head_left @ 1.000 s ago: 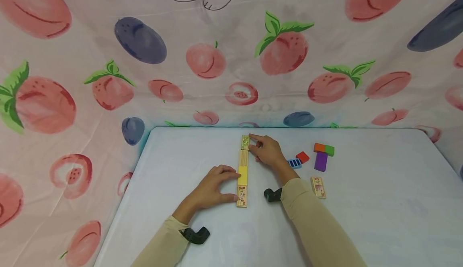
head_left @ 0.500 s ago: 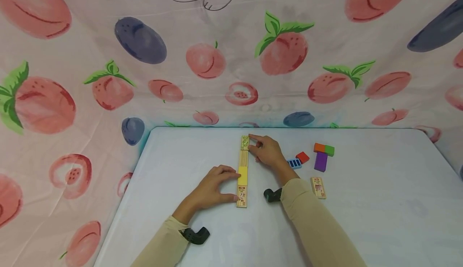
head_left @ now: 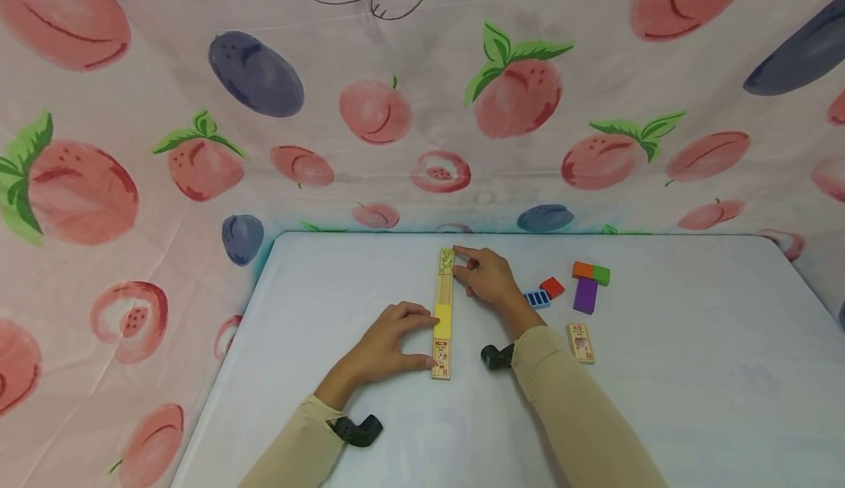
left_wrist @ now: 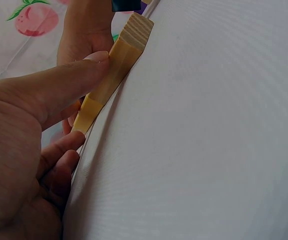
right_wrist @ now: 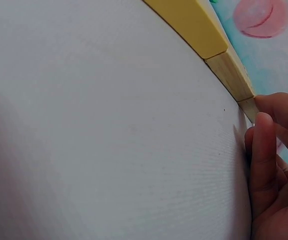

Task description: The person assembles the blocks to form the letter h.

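Observation:
Four wooden blocks would be too exact to split by hand, so by position: a straight row of several blocks lies end to end on the table. Nearest is a red-printed wooden block, then a yellow block, a plain wooden block and a green-printed block farthest away. My left hand touches the row's left side, thumb at the red-printed block and a fingertip at the yellow one. On the right side, my right hand touches the green-printed block with index finger and thumb. Neither hand wraps round a block.
To the right lie a blue block with dark bars, a red block, an orange block, a green block, a purple block and another printed block. A fruit-patterned cloth hangs behind the white table.
The far end of the row has shifted very slightly left, with my right fingertips against it. My left hand stays in place.

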`<state>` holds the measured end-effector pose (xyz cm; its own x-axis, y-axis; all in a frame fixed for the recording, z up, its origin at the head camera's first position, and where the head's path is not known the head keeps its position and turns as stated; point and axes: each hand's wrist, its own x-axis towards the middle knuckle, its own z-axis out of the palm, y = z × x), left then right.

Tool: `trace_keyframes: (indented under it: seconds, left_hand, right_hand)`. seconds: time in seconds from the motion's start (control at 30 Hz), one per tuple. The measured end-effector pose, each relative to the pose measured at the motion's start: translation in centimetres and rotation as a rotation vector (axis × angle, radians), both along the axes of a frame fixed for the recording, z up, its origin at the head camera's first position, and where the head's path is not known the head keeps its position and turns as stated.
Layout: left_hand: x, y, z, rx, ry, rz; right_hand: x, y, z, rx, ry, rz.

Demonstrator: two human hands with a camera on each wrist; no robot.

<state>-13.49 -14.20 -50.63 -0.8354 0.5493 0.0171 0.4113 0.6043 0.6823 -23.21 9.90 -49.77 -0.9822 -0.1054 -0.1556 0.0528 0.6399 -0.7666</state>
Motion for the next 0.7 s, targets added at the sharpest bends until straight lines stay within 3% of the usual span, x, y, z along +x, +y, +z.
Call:
trace_keyframes:
  seconds: [0.7]
  left_hand:
    - [-0.03, 0.04, 0.04, -0.006, 0.013, -0.006]
  right_hand:
    - [-0.08, 0.04, 0.07, 0.035, 0.020, 0.008]
